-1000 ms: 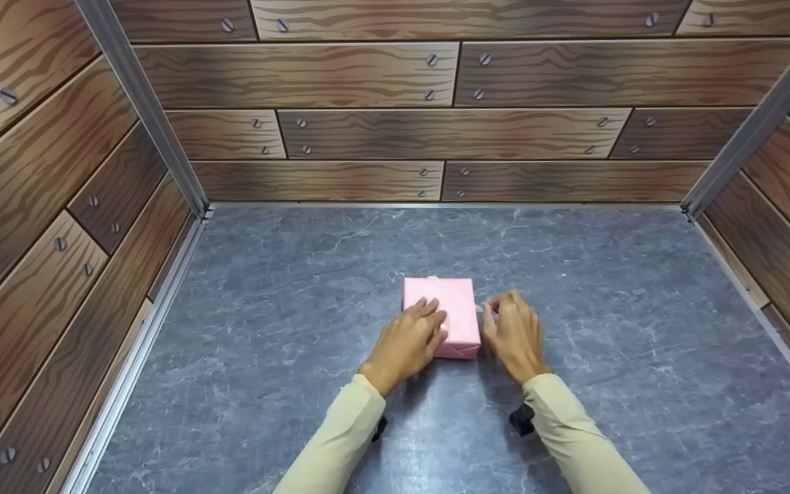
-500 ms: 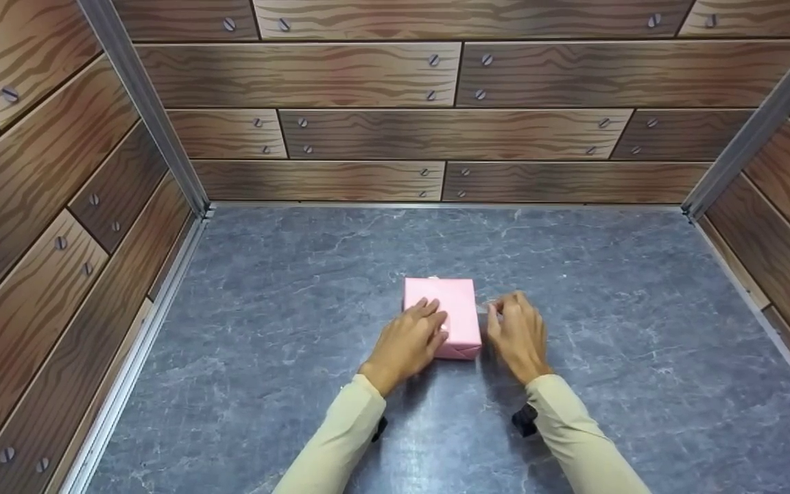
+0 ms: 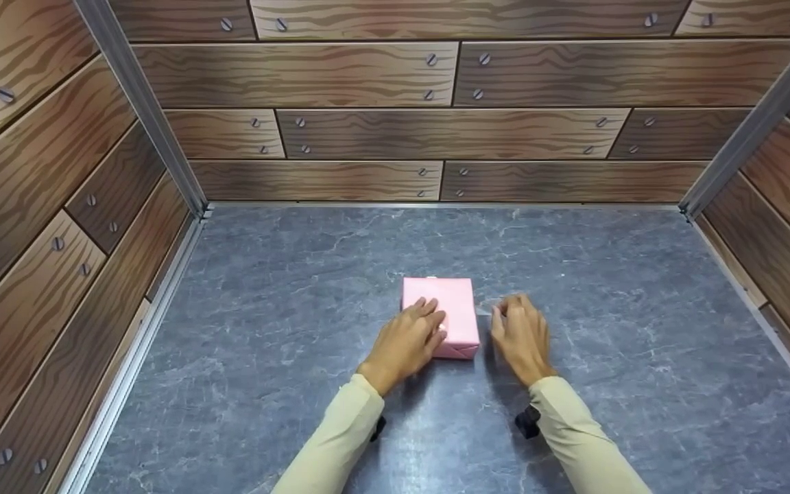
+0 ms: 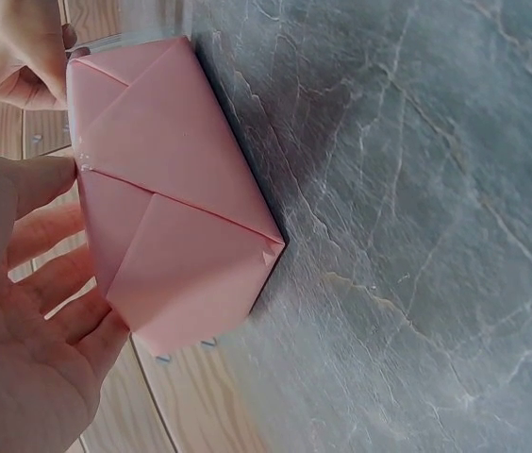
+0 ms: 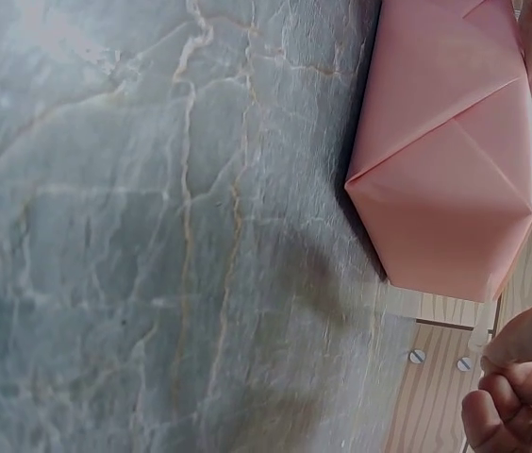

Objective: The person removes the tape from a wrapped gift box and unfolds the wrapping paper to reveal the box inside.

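Observation:
A pink paper-wrapped box [image 3: 453, 309] with folded ends lies on the grey marbled surface. My left hand [image 3: 405, 343] rests on top of it, fingers spread over its left part. In the left wrist view, the left thumb and fingertips touch the box's upper edge. Just right of the box, my right hand [image 3: 522, 336] pinches a pale translucent strip [image 3: 484, 309] that looks like clear tape. The strip [image 5: 479, 338] spans the short gap between box and fingertips in the right wrist view. Its end is hidden inside the fingers.
Wood-patterned panels [image 3: 367, 134] with metal corner rails [image 3: 162, 116] enclose the surface at the back and both sides. A small pale bit [image 3: 432, 277] shows at the box's far edge. A dark device [image 3: 527, 422] is at the right wrist.
My right hand has drawn slightly to the right, away from the box, and more of the translucent strip shows between them. The left hand and the box stay in place.

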`<state>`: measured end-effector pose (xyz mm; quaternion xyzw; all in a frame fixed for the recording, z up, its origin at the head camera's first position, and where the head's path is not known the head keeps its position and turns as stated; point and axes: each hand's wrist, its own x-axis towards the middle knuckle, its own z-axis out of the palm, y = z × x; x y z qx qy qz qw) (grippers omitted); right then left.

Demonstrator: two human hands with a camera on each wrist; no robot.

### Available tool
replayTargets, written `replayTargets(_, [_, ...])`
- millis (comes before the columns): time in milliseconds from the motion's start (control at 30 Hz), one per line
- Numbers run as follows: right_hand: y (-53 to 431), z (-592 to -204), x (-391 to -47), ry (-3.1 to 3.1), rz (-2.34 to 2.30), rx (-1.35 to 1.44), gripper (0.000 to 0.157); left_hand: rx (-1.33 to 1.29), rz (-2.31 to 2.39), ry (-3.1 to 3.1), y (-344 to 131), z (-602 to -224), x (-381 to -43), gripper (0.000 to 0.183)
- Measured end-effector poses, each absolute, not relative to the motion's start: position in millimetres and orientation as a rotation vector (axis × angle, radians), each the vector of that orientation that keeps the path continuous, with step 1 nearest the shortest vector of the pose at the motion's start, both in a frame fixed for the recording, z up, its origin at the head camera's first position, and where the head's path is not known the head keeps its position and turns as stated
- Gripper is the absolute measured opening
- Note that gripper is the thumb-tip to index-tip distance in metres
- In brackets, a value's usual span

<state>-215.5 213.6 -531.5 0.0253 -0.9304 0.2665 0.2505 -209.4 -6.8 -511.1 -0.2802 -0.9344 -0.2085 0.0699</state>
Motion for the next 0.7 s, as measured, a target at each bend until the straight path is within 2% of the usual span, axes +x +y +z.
replayTargets(700, [220.0, -529.9, -213.5, -2.561, 0.799, 0.025, 0.011, -0.866, -0.587, -2.816, -9.5, -512.0, -207.8, 0.036])
